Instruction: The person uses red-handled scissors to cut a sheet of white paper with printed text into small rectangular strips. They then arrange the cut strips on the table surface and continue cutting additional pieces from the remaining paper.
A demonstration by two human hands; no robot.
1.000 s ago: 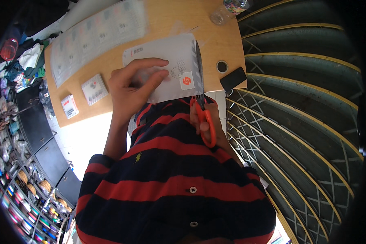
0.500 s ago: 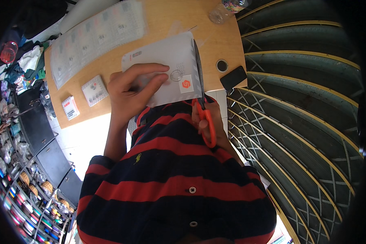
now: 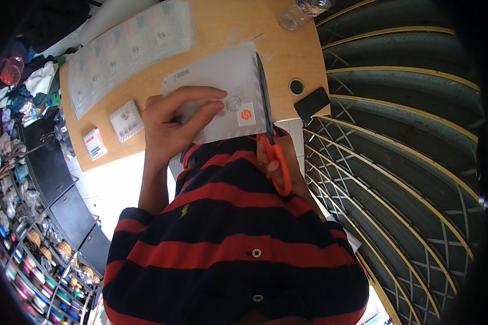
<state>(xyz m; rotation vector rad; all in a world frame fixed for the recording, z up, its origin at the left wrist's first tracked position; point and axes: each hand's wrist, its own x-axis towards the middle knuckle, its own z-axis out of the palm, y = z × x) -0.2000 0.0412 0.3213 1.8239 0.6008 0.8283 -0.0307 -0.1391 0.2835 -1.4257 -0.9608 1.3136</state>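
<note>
A whitish translucent plastic mailer (image 3: 206, 70) with a striped border and an orange-red logo lies over the table's near edge. My left hand (image 3: 173, 116) reaches across its left side. Thumb and index finger bend over the top face with a gap between their tips, while the other fingers are mostly hidden and seem curled against the mailer. My right hand (image 3: 290, 154) grips the orange-handled scissors (image 3: 279, 168), fingers through the loops. Their dark blades run along the mailer's right edge, pointing away from me; how far apart the blades are is hard to see.
On the wooden table (image 3: 244, 19) lie flat printed plastic sheets (image 3: 130, 51), two small packet stacks (image 3: 126, 120) (image 3: 94, 144), a tape roll (image 3: 296, 87), a black phone (image 3: 312, 103) and a clear bottle (image 3: 295, 19). Metal stairs or racks (image 3: 396, 108) border the right; cluttered shelves (image 3: 32, 244) stand left.
The mailer has shifted very slightly left at its right side. The scissors handles have moved a little toward me and to the right. My left hand stays almost in place.
</note>
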